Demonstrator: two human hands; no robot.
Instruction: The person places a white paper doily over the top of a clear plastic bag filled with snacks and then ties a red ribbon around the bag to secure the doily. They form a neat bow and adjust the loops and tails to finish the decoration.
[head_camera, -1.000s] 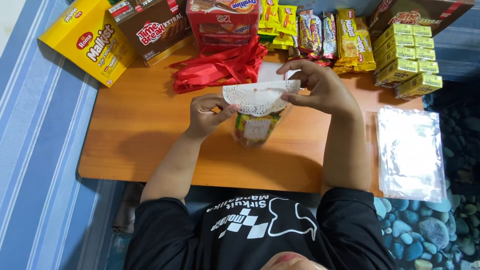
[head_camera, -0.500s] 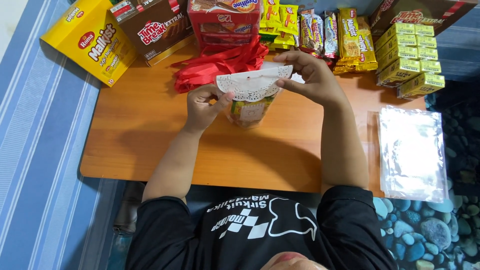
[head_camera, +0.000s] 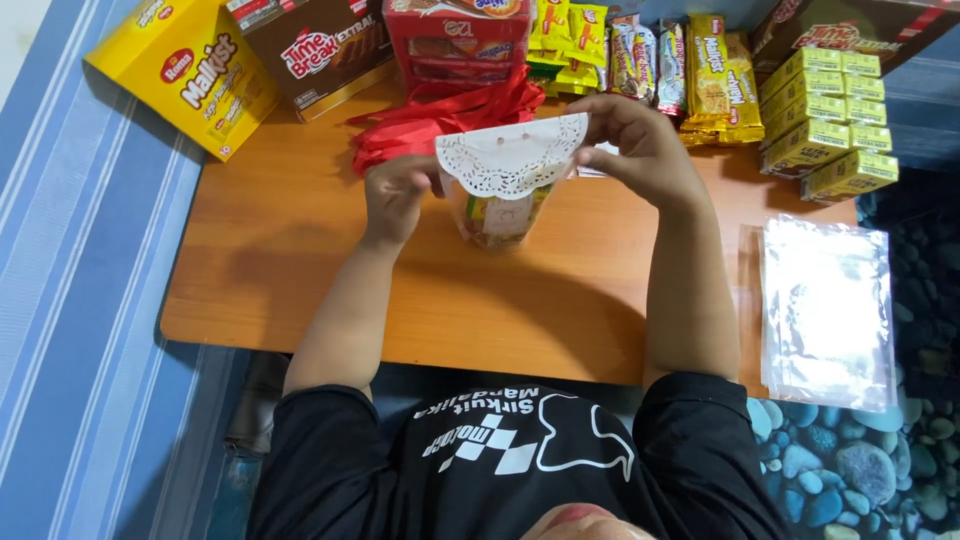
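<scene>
**Wood desk, doily folded over snack bag**

Wooden table (head_camera: 300, 250) sits over a blue striped floor, w/ snack stock along the far edge: yellow box (head_camera: 190, 75), brown box (head_camera: 320, 50), red box (head_camera: 455, 40), wafer packs (head_camera: 640, 55), small yellow boxes (head_camera: 825, 115). Red ribbons (head_camera: 440, 125) lie just behind the hands. Stack of clear bags (head_camera: 825, 310) rests at the right edge, partly overhanging.

Both hands are up over mid-table, holding a filled bag (head_camera: 497, 215) w/ a white doily (head_camera: 512, 155) folded across its top. Left hand (head_camera: 398, 195) pinches the doily's left corner, fingers closed on paper and bag together. Right hand (head_camera: 645, 150) grips the right corner the same way, fingers curled over the fold. Bag hangs below the doily, its base at or just above the tabletop; can't tell if it touches.

Risks, as I judge them: the lace paper is thin, so a hard pinch or sideways pull could tear it. An uneven grip could let the fold slide off-centre, or the bag slip out and spill. Ribbons close behind could snag.
</scene>
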